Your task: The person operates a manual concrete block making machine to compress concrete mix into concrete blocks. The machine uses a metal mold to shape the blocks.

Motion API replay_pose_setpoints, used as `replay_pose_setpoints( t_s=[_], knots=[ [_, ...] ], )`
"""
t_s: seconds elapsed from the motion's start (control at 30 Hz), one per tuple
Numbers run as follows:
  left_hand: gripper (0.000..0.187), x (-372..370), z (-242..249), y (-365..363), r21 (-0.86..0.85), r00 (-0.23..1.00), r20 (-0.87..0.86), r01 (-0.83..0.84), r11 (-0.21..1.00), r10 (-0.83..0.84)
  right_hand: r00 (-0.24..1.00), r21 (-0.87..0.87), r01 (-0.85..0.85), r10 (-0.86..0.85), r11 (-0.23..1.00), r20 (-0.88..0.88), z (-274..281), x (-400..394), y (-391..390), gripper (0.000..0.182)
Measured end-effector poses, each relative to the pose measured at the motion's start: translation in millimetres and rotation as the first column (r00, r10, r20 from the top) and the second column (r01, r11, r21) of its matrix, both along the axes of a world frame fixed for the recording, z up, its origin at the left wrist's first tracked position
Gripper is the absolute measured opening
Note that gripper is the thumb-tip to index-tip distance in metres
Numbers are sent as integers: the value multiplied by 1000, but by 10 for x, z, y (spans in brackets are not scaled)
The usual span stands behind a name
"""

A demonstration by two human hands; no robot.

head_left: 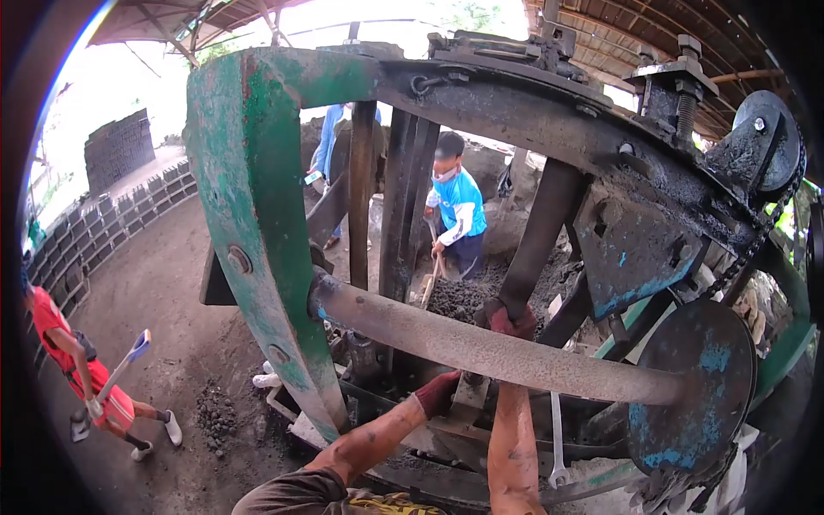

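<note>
My right hand, in a dark red glove, reaches up past the thick round metal bar. Its fingers are closed around the lower end of a slanting dark metal bar. Lower and to the left, my left hand, gloved in the same red, is against a small metal block with a bolt at its top. The fingers of this hand are mostly hidden. A wrench stands nearly upright to the right of my right forearm. Around both hands rises the machine's green and black frame.
Beyond the frame, a person in a blue shirt works a shovel in dark rubble. Another person in red carries a shovel at left. Stacked dark blocks line the yard. A chain hangs near a disc.
</note>
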State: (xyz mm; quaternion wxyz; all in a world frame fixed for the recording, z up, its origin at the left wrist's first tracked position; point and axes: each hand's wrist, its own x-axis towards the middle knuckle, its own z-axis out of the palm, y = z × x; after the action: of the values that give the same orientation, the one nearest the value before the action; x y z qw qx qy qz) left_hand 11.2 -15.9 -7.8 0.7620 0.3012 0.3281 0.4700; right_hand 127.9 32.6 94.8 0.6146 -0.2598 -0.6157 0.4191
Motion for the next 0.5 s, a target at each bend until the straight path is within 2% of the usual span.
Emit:
replay_pose_setpoints(
  t_s=[0.03, 0.1, 0.13, 0.2, 0.23, 0.3, 0.4, 0.43, 0.47, 0.5],
  knots=[
    [34, 0, -142, 54, -5, 1000, 4, 1, 1000, -1, 1000, -5, -2, 2, 1000, 0, 2, 11, -15, 11],
    [37, -26, -435, 206, 254, 960, -278, 28, 967, 45, 1000, -12, -6, 6, 1000, -4, 20, 22, -37, 10],
    [37, -25, -469, 218, 253, 959, -279, 29, 967, 44, 1000, -12, -8, 8, 1000, -9, 38, 15, -41, 10],
    [42, 22, -308, 131, -12, 990, 138, -4, 1000, 6, 1000, -12, -11, 11, 1000, -17, 82, -1, -40, 10],
    [42, 57, -282, 118, -1, 991, 134, -5, 1000, 5, 1000, -1, -15, 15, 1000, -24, 138, -15, -14, 10],
    [39, 101, -262, 120, 61, 985, 138, -115, 991, 106, 999, 38, -27, 29, 999, -44, 308, -81, 84, 10],
    [39, 57, -201, 58, 93, 993, 95, -85, 992, 76, 997, 64, -46, 50, 997, -60, 464, -143, 156, 10],
    [39, 80, -59, -48, 166, 988, -85, -111, 980, 127, 997, 65, -49, 53, 997, -63, 486, -146, 166, 10],
    [39, 63, -17, -35, 166, 988, -85, -110, 980, 126, 996, 65, -51, 55, 997, -67, 503, -148, 179, 10],
    [42, 48, 6, -28, 31, 993, 63, -104, 994, 102, 996, 63, -52, 57, 997, -70, 509, -145, 186, 10]
  ],
)
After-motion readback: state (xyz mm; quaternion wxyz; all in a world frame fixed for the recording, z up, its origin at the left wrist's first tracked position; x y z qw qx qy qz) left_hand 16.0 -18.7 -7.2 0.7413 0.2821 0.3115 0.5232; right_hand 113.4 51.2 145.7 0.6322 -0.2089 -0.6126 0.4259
